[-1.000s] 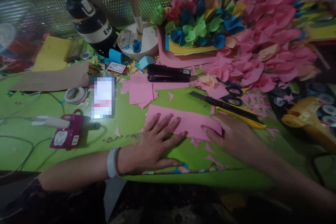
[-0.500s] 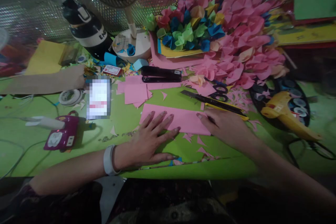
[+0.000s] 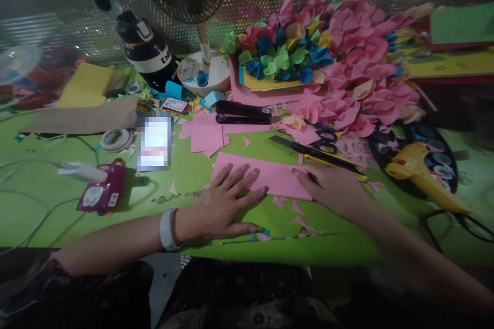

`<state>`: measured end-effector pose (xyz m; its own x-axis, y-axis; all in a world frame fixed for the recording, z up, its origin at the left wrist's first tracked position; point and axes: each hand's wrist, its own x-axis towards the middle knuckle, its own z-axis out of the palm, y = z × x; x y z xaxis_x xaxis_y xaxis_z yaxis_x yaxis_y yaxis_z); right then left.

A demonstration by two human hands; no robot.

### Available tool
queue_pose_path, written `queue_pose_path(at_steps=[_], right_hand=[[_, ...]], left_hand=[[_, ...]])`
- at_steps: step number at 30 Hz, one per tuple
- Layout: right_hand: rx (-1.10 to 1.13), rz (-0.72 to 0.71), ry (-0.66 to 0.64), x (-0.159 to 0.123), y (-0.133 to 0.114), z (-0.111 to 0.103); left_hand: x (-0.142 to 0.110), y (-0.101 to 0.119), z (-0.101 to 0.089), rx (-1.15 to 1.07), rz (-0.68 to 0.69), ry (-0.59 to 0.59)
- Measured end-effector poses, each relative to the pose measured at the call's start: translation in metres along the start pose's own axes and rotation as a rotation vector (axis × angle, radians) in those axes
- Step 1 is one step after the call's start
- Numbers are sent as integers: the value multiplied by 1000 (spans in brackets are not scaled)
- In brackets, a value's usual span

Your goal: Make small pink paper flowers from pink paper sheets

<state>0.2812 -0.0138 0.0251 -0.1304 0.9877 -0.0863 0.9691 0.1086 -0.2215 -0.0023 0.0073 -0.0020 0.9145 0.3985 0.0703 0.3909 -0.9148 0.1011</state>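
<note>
A long strip of pink paper (image 3: 270,175), seemingly folded, lies on the green table in front of me. My left hand (image 3: 227,200) rests flat across its left part, fingers spread and holding nothing. At the paper's right end is my right hand (image 3: 332,185), its fingers curled and its fingertips pressed on the edge; part of the grip is hidden. Just beyond that hand lies a yellow and black utility knife (image 3: 316,154). Past the paper are smaller pink paper pieces (image 3: 206,133) and a black stapler (image 3: 243,113).
Scissors (image 3: 327,140) lie behind the knife. Paper flowers (image 3: 355,61) are heaped at the back right. A yellow glue gun (image 3: 409,162) rests on a black tray. On the left are a phone (image 3: 154,144), a tape roll (image 3: 116,140), a purple power adapter (image 3: 102,187) and a bottle (image 3: 150,59).
The view has shifted slightly, so the scene sits a little to the right. Both hands and the pink paper keep about the same places on the table.
</note>
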Motion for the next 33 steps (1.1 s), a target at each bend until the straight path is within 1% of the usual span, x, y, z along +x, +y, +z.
queue_pose_path(at_steps=[4, 7, 8, 9, 11, 12, 13, 14, 15, 17, 18, 19, 21, 24, 26, 30, 33], right_hand=[[-38, 23, -41, 0, 1, -4], [-105, 97, -46, -1, 6, -9], [-125, 131, -11, -2, 8, -10], [-136, 159, 54, -4, 9, -12], [-126, 172, 250, -8, 8, -14], [-106, 136, 344, -10, 5, -14], [-80, 62, 404, -12, 0, -13], [-53, -39, 422, -14, -6, -11], [-29, -158, 390, -16, -13, -8], [-16, -378, 248, -18, -27, 3], [-29, -468, 161, -19, -33, 10], [-42, -520, 96, -19, -38, 18], [-71, -535, 24, -21, -43, 31], [-80, -522, -1, -24, -43, 42], [-71, -519, -20, -28, -40, 42], [-55, -503, -47, -37, -32, 35], [-54, -500, -55, -45, -23, 33]], left_hand=[[-1, -1, 1, 3, 3, 14], [-1, -1, 2, 6, 3, 22], [-1, -1, 2, 4, 2, 19], [-1, -1, 2, 2, -1, 15], [-1, -1, 2, -7, -9, 2], [-1, -1, 1, -13, -13, -4], [-1, -1, 1, -19, -15, -10], [-1, -1, 0, -24, -14, -17], [-1, -1, 0, -27, -10, -22], [-1, -2, -1, -31, -7, -29], [-1, -2, -1, -31, -5, -33], [-1, -2, -1, -32, -5, -38], [-1, -3, -1, -35, -11, -47], [0, -3, -2, -48, -23, -66], [0, -2, -4, -62, -27, -82], [1, -3, -8, -81, -31, -119], [-2, -6, -13, -80, -31, -150]])
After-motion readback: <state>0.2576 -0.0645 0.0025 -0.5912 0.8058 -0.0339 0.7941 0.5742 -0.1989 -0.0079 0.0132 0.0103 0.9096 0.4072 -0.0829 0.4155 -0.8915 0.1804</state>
